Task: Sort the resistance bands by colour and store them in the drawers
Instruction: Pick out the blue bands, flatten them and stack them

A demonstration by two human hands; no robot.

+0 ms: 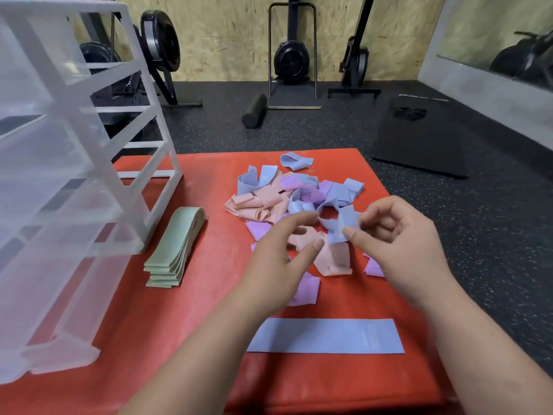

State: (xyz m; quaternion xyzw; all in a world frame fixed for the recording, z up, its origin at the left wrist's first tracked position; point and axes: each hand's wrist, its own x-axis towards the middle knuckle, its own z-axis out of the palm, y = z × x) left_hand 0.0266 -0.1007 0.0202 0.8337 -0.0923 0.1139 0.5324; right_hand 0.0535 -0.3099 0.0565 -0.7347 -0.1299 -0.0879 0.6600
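Heap of resistance bands (263, 205) in pink, purple and blue, tangled on a red mat (209, 310), with two bare hands above it. The right hand (398, 235) pinches a crumpled blue band (344, 226) between thumb and fingertips, raised slightly over the heap. The left hand (278, 253), just left of that pinch, holds nothing. Its fingers are loosely extended and its index fingertip is close to the band's loop; whether it touches cannot be told. The heap spreads beneath the pinch and beyond it, away from the person. Nearer the person than the pinch, between the two forearms, a flat blue band (324, 336) lies straight on the mat. Well to the left of the pinch, a stack of green bands (176, 244) lies neatly folded, just beside the foot of a translucent plastic drawer unit (74, 145) standing on the mat.
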